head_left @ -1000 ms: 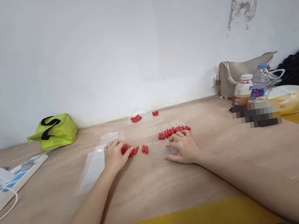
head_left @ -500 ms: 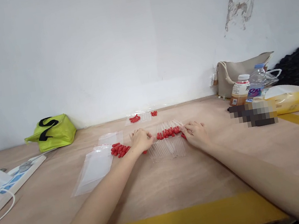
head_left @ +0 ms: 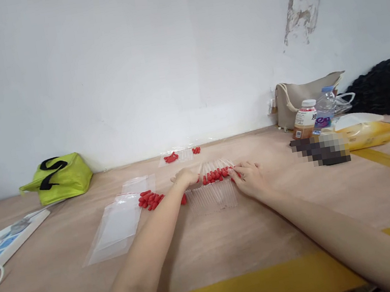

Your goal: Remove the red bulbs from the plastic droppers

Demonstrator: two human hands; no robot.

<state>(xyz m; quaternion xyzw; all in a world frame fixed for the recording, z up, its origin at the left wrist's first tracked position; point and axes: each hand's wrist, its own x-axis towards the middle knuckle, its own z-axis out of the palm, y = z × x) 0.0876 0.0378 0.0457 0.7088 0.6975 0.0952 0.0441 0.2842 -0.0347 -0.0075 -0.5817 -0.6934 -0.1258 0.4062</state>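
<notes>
A row of red rubber bulbs (head_left: 217, 175) lies across slim clear tubes (head_left: 213, 197), which look like droppers and are set side by side on the table. My left hand (head_left: 185, 177) is at the row's left end, its fingers curled and partly hidden; a bit of red shows by its fingertips, but I cannot make out what they hold. At the right end, thumb and forefinger of my right hand (head_left: 248, 178) close on a red bulb. Beside my left forearm is a loose pile of red bulbs (head_left: 150, 200), partly over clear plastic bags (head_left: 114, 229).
Further back lies a bagged set of droppers (head_left: 183, 155) near the wall. A green bag (head_left: 64, 178) and a power strip (head_left: 12, 241) are on the left. To the right stand bottles (head_left: 305, 120), a yellow tissue pack (head_left: 369, 135) and a beige bag (head_left: 304, 93).
The view has shifted slightly, so most things sit further left. My left hand has turned more fingers-down beside the row. My right hand remains at the row's right end.
</notes>
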